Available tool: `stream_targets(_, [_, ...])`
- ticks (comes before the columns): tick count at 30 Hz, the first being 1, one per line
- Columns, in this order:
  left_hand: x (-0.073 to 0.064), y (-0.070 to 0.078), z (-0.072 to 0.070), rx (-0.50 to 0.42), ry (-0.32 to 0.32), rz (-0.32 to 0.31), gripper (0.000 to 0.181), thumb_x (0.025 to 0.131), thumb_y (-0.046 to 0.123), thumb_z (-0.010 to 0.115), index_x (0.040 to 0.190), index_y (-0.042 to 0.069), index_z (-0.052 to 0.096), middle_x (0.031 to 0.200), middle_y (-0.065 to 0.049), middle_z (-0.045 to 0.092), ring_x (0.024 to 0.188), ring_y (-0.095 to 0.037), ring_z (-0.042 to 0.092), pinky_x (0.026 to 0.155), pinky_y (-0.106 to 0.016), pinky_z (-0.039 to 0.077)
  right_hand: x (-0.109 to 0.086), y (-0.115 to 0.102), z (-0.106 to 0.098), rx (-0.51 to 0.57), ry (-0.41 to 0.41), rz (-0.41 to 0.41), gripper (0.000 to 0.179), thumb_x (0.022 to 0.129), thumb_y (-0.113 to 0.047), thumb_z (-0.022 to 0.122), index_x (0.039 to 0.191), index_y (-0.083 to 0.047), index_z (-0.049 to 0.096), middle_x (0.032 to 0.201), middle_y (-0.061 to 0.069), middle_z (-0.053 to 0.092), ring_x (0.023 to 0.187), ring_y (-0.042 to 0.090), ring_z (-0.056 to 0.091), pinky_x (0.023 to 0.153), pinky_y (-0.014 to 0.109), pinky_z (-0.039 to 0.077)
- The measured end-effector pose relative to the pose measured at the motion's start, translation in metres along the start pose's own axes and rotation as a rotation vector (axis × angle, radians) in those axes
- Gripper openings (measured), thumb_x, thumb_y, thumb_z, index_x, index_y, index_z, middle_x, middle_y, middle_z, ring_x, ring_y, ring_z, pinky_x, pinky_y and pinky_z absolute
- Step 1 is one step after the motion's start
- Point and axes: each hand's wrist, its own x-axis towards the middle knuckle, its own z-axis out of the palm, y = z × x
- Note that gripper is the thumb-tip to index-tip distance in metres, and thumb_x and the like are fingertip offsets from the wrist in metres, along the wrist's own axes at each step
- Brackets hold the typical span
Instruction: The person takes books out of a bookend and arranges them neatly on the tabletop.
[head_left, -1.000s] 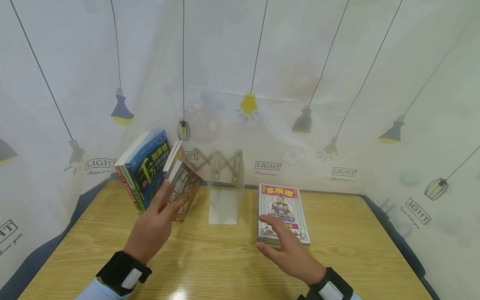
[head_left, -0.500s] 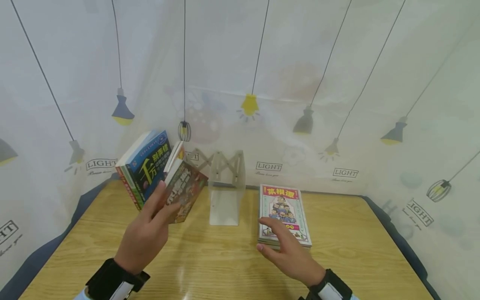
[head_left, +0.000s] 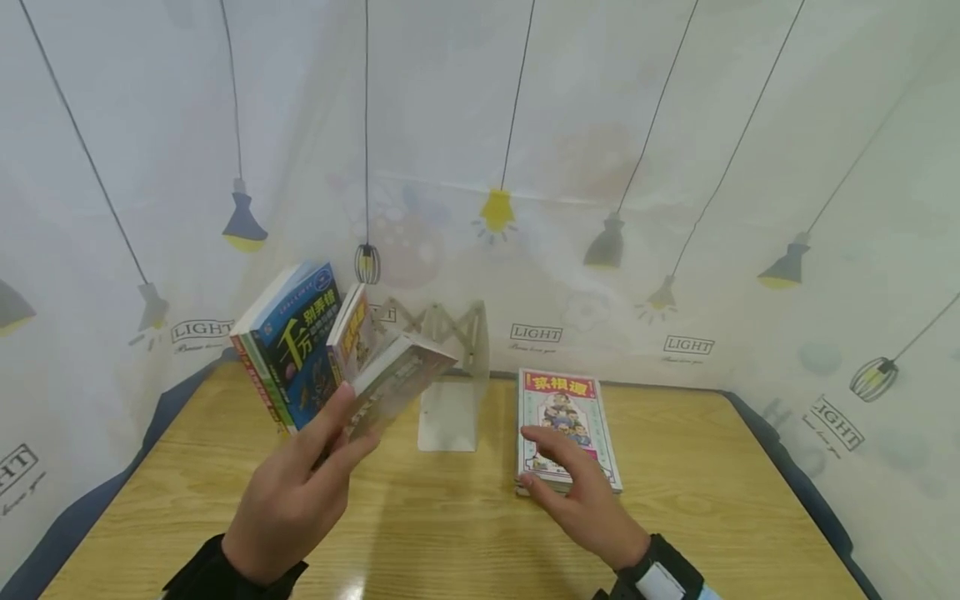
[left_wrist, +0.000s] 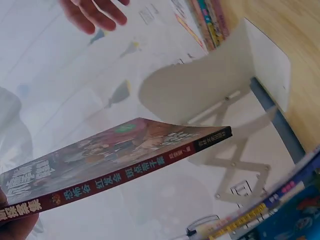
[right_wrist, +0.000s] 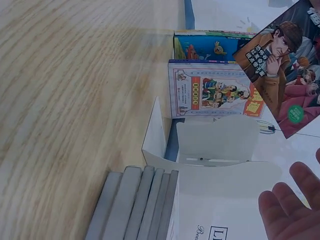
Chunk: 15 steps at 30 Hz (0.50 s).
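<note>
My left hand (head_left: 292, 496) pinches a paperback book (head_left: 405, 379) between thumb and fingers, and holds it up tilted over the table. Its red spine (left_wrist: 115, 177) faces the left wrist camera, and a cartoon cover (right_wrist: 280, 65) shows in the right wrist view. Just behind it, upright books (head_left: 296, 333) lean together at the left, with a smaller white-covered book (right_wrist: 215, 92) at their right side. My right hand (head_left: 588, 500) has relaxed, spread fingers and holds nothing. It hovers over the near part of a pile of books (head_left: 562, 408) with a pink-titled top cover.
Between the upright books and the pile stands an expandable white bookend (head_left: 447, 417) with folding lattice arms, partly covered by the held book. A wooden table (head_left: 450, 533) carries everything. Behind it hangs a pale curtain (head_left: 585, 142) printed with lamps.
My left hand has drawn the paperback away from the leaning books, toward me and rightward, tipping it flatter. The smaller book behind is now more exposed. My right hand has barely moved.
</note>
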Motion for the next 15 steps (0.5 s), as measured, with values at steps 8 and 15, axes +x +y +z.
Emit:
stream_targets(8, [0.003, 0.009, 0.001, -0.290, -0.053, -0.040, 0.033, 0.109, 0.010, 0.039, 0.109, -0.001, 0.071, 0.150, -0.023, 0.046, 0.108, -0.015, 0.062, 0.068, -0.019, 0.023, 0.005, -0.005, -0.003, 0.028, 0.012, 0.045, 0.062, 0.093, -0.012, 0.072, 0.148, -0.015, 0.044, 0.147, 0.002, 0.050, 0.135, 0.022, 0.049, 0.105, 0.042, 0.049])
stream_targets(15, [0.005, 0.015, 0.007, -0.533, -0.110, 0.004, 0.032, 0.108, 0.005, 0.040, 0.118, 0.002, 0.070, 0.155, -0.019, 0.042, 0.124, -0.011, 0.057, 0.068, -0.016, 0.027, 0.006, -0.004, -0.003, -0.002, -0.021, 0.027, 0.065, 0.095, -0.015, 0.070, 0.152, -0.016, 0.039, 0.151, 0.005, 0.046, 0.138, 0.024, 0.046, 0.106, 0.042, 0.049])
